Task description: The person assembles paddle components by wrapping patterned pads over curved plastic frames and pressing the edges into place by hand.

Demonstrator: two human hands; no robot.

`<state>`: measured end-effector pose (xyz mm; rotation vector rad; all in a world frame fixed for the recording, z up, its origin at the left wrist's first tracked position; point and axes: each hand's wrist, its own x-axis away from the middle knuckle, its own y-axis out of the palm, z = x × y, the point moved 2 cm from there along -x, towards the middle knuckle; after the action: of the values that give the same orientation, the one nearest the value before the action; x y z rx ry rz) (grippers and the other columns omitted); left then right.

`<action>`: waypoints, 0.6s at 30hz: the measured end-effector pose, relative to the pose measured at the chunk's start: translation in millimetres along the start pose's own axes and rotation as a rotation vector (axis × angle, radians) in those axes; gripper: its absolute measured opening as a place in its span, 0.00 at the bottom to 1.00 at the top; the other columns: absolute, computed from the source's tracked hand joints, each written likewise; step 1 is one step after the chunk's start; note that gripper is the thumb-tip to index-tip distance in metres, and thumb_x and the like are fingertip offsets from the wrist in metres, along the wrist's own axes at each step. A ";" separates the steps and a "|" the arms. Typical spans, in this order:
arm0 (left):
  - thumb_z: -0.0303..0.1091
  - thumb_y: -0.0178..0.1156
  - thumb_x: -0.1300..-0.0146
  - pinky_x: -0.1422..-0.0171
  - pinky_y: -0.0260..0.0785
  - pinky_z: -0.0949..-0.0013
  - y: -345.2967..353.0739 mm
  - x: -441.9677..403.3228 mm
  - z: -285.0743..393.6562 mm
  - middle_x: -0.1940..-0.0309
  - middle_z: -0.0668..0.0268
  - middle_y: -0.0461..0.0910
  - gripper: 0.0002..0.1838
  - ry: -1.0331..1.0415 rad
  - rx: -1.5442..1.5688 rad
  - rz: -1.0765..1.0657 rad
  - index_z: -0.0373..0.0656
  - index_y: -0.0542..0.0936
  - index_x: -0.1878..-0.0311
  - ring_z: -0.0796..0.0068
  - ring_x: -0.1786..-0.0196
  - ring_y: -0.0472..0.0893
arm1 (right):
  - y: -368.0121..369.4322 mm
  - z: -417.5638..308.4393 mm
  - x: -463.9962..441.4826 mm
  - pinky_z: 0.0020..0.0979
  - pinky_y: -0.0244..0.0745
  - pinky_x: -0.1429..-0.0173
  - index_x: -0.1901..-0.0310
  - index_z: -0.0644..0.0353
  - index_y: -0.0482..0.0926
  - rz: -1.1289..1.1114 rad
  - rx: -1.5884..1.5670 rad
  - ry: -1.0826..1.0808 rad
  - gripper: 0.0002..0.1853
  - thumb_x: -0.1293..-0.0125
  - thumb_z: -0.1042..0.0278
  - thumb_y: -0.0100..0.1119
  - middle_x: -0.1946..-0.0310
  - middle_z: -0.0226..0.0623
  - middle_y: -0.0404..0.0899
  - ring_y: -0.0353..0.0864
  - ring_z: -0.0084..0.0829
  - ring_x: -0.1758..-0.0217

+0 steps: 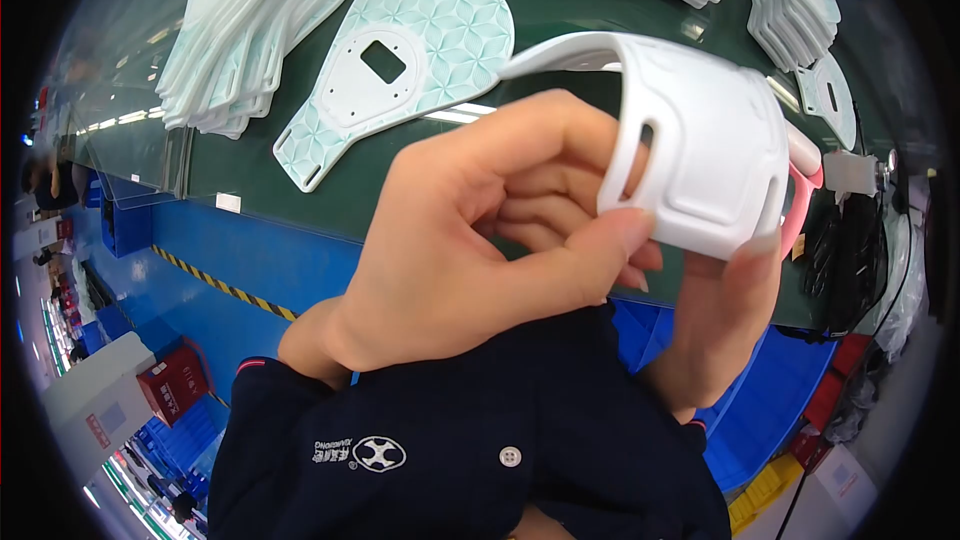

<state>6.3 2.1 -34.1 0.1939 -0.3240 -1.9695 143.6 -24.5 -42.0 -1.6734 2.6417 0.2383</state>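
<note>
Just right of the patterned panel [465, 35], the left hand [420, 230] and right hand [735, 305] pinch the curved white shell [710, 145] by its slotted edges. If flexed too hard, it could crease at the slots; a slipping thumb could let it spring open

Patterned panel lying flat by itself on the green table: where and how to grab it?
I'd pinch the narrow slotted end across its two long edges, coming from the near side. The patterned panel lies flat, with that slim end pointing back toward the near edge of the table. The broad rounded end is farther off and looks too wide to span comfortably.
</note>
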 end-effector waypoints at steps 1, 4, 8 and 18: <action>0.21 0.55 0.43 0.74 0.75 0.77 1.8 -0.4 -0.3 0.72 0.50 0.79 0.09 0.000 -0.001 -0.002 0.30 0.69 0.59 0.69 0.73 0.82 | -3.1 1.0 0.0 0.32 0.67 0.42 0.36 0.62 0.55 0.002 -0.001 0.000 0.43 0.47 0.45 0.60 0.41 0.44 0.63 0.68 0.35 0.41; 0.19 0.54 0.44 0.72 0.75 0.78 7.2 0.1 -3.5 0.69 0.51 0.79 0.11 0.004 -0.033 -0.042 0.29 0.69 0.57 0.69 0.72 0.82 | -16.7 2.3 -4.7 0.28 0.67 0.43 0.32 0.62 0.46 -0.222 0.072 -0.200 0.49 0.53 0.64 0.66 0.43 0.47 0.64 0.70 0.34 0.44; 0.20 0.57 0.45 0.72 0.74 0.78 3.8 1.2 -3.5 0.68 0.52 0.79 0.12 0.026 -0.072 -0.070 0.28 0.70 0.56 0.70 0.71 0.82 | 16.4 -21.8 3.6 0.28 0.66 0.43 0.32 0.61 0.45 0.024 0.231 -0.080 0.49 0.52 0.65 0.64 0.44 0.47 0.65 0.71 0.34 0.46; 0.25 0.60 0.48 0.69 0.75 0.76 -6.2 0.1 -3.4 0.67 0.56 0.79 0.18 -0.036 -0.150 -0.067 0.26 0.72 0.55 0.72 0.68 0.81 | 5.0 -17.4 3.9 0.30 0.64 0.41 0.31 0.61 0.43 -0.161 0.164 -0.136 0.49 0.55 0.71 0.61 0.47 0.44 0.67 0.70 0.34 0.45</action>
<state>1.9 3.9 -39.3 0.0735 -0.1938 -2.0554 138.7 -28.2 -24.5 -1.7377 2.3463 0.1241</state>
